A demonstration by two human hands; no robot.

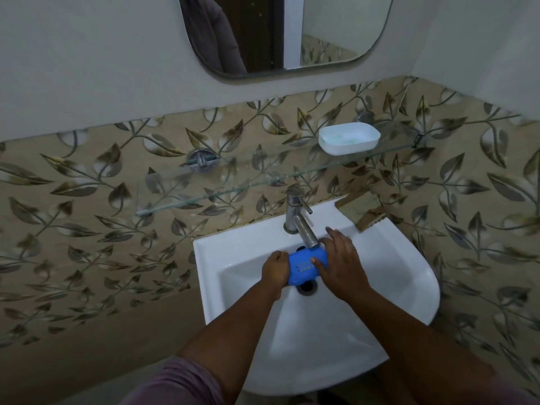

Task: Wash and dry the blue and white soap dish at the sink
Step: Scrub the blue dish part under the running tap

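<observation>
The blue slotted part of the soap dish (304,266) is held over the white sink (403,276), just under the spout of the steel tap (301,222) and above the drain (307,287). My left hand (275,270) grips its left end. My right hand (339,263) lies across its right end, fingers spread over it and thumb on its slotted face. The white part of the soap dish (349,139) stands on the glass shelf (233,188) above, to the right, with a pale greenish smear inside. I cannot make out any running water.
The glass shelf juts out over the back of the sink at tap height. A mirror (280,33) hangs on the wall above. Leaf-patterned tiles cover the wall behind and to both sides. A wall corner closes in on the right.
</observation>
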